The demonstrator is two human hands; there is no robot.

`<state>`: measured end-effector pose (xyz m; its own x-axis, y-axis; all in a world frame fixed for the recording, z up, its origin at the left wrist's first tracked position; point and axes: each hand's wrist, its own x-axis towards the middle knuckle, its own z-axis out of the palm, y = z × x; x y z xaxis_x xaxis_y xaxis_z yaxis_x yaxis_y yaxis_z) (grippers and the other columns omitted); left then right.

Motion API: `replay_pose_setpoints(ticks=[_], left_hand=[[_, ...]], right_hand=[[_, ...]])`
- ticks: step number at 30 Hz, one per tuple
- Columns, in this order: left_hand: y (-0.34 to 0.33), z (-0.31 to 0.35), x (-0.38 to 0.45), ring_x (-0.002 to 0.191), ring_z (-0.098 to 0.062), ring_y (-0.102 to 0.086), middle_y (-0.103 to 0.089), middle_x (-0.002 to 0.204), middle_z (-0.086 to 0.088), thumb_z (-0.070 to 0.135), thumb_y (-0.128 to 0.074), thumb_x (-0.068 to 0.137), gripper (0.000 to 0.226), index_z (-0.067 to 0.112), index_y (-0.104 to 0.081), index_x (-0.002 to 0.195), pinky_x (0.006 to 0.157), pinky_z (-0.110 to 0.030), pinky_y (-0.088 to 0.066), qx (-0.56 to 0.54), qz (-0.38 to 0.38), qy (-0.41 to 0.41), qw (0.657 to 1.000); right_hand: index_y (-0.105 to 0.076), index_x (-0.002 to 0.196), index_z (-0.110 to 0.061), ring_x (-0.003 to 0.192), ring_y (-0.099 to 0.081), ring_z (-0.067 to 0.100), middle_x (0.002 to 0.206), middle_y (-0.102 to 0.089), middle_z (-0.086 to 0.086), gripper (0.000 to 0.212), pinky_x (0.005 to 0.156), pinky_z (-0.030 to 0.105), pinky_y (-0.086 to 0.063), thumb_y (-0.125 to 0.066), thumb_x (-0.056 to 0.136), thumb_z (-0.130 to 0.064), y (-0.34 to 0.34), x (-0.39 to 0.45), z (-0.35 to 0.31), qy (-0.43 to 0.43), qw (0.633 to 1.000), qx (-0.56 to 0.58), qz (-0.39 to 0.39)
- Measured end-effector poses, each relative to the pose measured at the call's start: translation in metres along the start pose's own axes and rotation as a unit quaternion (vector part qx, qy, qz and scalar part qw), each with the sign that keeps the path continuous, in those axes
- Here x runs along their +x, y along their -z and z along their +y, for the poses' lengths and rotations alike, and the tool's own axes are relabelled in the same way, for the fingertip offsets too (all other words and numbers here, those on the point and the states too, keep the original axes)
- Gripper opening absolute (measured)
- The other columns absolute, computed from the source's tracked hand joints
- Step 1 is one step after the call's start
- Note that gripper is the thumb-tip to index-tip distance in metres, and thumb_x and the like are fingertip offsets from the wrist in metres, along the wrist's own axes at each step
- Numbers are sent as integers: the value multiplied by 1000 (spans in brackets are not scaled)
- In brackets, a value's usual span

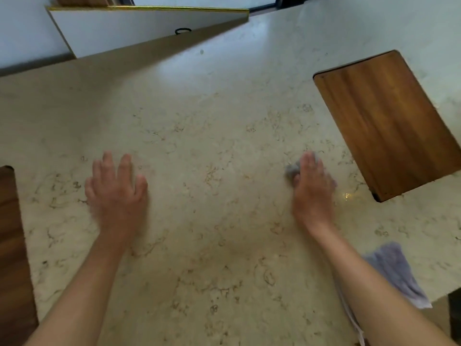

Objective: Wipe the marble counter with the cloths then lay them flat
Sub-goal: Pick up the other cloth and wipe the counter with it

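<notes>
We wiped the marble bench point(224, 136) with a small grey cloth point(292, 169) under our right hand point(311, 188).

Our right fingers lay nearly straight, pressing the bunched cloth flat to the stone beside a wooden board point(389, 121), likely so the whole palm could push it. Our left hand point(116, 188) rested bare, fingers spread wide, probably for balance. A second, lilac cloth point(396, 273) lay crumpled near the bench edge by our right forearm.

Counter point(224, 136) polished veined marble w/ sheen; cloth point(396, 273) soft lilac terry; board point(389, 121) smooth wood.
</notes>
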<state>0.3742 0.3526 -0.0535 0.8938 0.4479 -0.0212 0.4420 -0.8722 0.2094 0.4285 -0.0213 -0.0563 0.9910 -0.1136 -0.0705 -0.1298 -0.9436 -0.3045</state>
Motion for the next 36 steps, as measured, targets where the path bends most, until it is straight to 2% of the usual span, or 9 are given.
replay_pose_setpoints(ticks=[3,6,10,14,18,24,28,33,36], left_hand=[[-6,0,6,152,-35,-18,-24,165,-13,45,-29,97,60,24,-32,153,120,-58,-16,29,-22,-14,999],[-9,0,5,153,-32,-17,-23,166,-10,46,-31,97,60,26,-31,154,121,-56,-15,26,-18,-15,999],[-8,-5,6,154,-31,-17,-23,166,-9,47,-31,98,60,27,-30,155,121,-55,-16,29,-11,-17,999],[-10,-3,5,155,-29,-13,-19,168,-8,47,-30,99,60,28,-26,156,123,-53,-14,32,-13,-19,999],[-8,-1,6,154,-31,-15,-21,166,-10,45,-32,100,58,26,-29,155,122,-54,-17,38,-14,-19,999],[-7,-5,8,154,-30,-17,-24,166,-9,47,-34,99,59,27,-32,155,120,-55,-17,19,-17,-22,999],[-5,-5,5,154,-29,-15,-22,167,-8,47,-35,101,58,29,-30,156,122,-53,-15,8,-15,-24,1000],[-9,-6,3,155,-29,-12,-19,168,-8,44,-36,103,56,29,-26,157,123,-52,-12,14,-18,-24,999],[-10,-5,4,155,-32,-13,-20,167,-11,44,-33,104,56,27,-27,156,123,-53,-13,22,-17,-31,999]], right_hand=[[-37,149,-10,146,-34,28,156,-40,10,45,121,47,-27,-35,104,-9,-19,-4,-69,11,996,23,84],[-45,143,-14,131,-47,29,144,-51,6,49,106,47,-45,-43,94,-7,-48,-100,-143,227,973,30,-34],[-41,153,-18,150,-33,23,162,-38,1,56,123,44,-25,-39,97,-15,-48,-149,-119,450,877,24,-165],[-55,136,-8,131,-53,32,142,-57,15,38,103,57,-45,-37,104,-3,-10,-7,-53,191,979,27,-61],[-20,158,-7,153,-19,37,167,-22,13,54,122,61,-22,-37,107,-4,-16,78,-80,0,997,-26,74],[-43,149,-8,142,-36,35,156,-43,14,56,118,57,-27,-40,93,-1,-69,-80,-185,344,936,32,-66],[-35,155,-25,155,-19,18,166,-29,-7,47,123,38,-22,-25,109,-18,-49,-167,-116,477,855,21,-203],[-18,160,-31,157,-7,23,171,-6,-3,55,125,51,-15,-24,106,-30,3,-46,2,121,988,-57,-78],[-23,160,-16,157,-7,29,170,-11,8,52,125,54,-13,-29,108,-20,0,-15,-16,-58,998,-31,2]])
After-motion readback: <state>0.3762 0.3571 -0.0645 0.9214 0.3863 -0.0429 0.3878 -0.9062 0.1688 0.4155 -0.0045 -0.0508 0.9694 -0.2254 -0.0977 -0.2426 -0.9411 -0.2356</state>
